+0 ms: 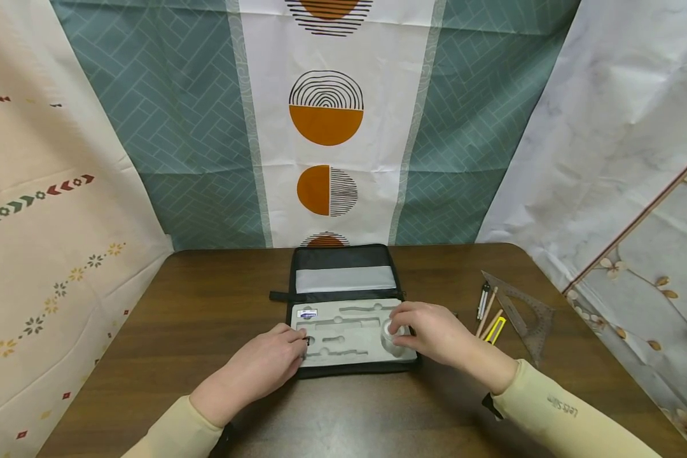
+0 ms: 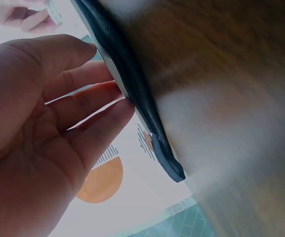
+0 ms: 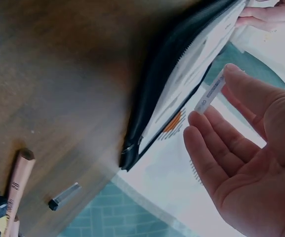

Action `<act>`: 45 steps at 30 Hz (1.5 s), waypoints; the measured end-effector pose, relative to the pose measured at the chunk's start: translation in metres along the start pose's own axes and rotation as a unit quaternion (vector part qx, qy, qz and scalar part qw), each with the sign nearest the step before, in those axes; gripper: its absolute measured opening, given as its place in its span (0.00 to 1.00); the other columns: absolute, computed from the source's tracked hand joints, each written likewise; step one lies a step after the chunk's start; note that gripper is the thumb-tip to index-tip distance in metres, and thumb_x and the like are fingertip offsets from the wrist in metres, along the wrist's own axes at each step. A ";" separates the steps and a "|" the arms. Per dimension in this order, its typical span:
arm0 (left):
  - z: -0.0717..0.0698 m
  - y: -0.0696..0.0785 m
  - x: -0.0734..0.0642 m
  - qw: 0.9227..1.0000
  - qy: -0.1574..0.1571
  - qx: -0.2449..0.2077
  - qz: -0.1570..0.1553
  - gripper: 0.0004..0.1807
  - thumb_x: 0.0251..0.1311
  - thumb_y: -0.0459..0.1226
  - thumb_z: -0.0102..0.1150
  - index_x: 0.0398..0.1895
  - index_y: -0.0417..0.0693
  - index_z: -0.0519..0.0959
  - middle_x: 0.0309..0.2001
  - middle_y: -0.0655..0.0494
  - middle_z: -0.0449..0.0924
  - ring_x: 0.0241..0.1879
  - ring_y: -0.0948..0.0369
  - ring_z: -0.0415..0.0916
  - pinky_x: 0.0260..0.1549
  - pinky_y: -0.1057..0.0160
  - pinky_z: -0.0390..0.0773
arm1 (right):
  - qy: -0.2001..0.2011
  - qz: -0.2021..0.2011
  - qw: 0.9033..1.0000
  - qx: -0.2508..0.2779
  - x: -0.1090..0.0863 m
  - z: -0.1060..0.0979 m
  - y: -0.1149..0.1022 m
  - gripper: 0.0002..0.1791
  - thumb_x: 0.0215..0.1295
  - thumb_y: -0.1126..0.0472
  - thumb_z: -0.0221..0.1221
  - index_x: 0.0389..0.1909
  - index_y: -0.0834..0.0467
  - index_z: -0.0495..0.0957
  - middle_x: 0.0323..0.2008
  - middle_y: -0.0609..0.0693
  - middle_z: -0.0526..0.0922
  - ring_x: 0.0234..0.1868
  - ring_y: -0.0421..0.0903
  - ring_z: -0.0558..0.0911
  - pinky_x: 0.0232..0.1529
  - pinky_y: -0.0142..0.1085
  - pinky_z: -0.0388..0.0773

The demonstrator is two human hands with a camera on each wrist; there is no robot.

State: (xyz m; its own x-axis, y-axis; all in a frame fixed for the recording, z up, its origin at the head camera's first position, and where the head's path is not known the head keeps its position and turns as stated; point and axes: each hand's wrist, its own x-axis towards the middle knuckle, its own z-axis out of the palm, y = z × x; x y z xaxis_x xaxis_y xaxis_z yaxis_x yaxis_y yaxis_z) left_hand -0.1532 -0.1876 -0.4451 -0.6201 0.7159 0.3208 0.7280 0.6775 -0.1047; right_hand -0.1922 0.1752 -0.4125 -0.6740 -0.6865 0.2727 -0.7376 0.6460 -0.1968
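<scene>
An unzipped black case point(image 1: 341, 257) lies spread on the table, its grey foam insert point(image 1: 343, 327) full of shaped recesses. My left hand point(image 1: 270, 357) rests at the insert's left edge, fingers fairly straight. In the left wrist view its fingertips point(image 2: 126, 106) touch the rim beside the black zipper edge point(image 2: 137, 89). My right hand point(image 1: 429, 331) is over the round recess point(image 1: 390, 346) at the insert's right end. Between thumb and fingers it pinches a small whitish piece with printing point(image 3: 210, 94), seen edge-on in the right wrist view; I cannot tell its kind.
Right of the case lie a clear triangular set square point(image 1: 521, 312), wooden pencils point(image 1: 488, 312), a black-and-white pen point(image 1: 483, 301) and a yellow utility knife point(image 1: 495, 330). A small clear tube with a black end point(image 3: 63, 196) lies near the case. Patterned cloth point(image 1: 326, 127) hangs behind the table.
</scene>
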 end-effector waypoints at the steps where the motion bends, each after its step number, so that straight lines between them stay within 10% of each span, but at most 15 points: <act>1: 0.000 0.000 0.000 1.000 0.000 0.000 0.000 0.08 0.60 0.34 0.81 0.38 0.48 0.89 0.54 0.47 0.91 0.47 0.51 0.83 0.43 0.60 0.88 | -0.001 -0.001 1.000 0.002 -0.001 0.001 0.000 0.09 0.63 0.61 0.81 0.41 0.50 0.91 0.52 0.50 0.89 0.49 0.47 0.89 0.47 0.46 0.89; 45: -0.001 0.001 0.001 1.000 0.000 0.000 -0.002 0.08 0.61 0.34 0.81 0.41 0.45 0.89 0.55 0.46 0.91 0.47 0.52 0.84 0.44 0.59 0.88 | -0.016 -0.017 1.000 -0.004 -0.013 0.019 0.007 0.09 0.61 0.58 0.82 0.40 0.49 0.93 0.51 0.46 0.90 0.51 0.44 0.88 0.48 0.43 0.89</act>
State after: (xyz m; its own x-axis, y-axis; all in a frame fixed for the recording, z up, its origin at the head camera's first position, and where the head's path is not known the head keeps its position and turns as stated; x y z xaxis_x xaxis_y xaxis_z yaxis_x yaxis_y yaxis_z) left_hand -0.1529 -0.1867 -0.4435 -0.6236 0.7126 0.3214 0.7247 0.6811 -0.1040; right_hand -0.1890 0.1823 -0.4352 -0.6492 -0.7189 0.2486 -0.7602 0.6239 -0.1810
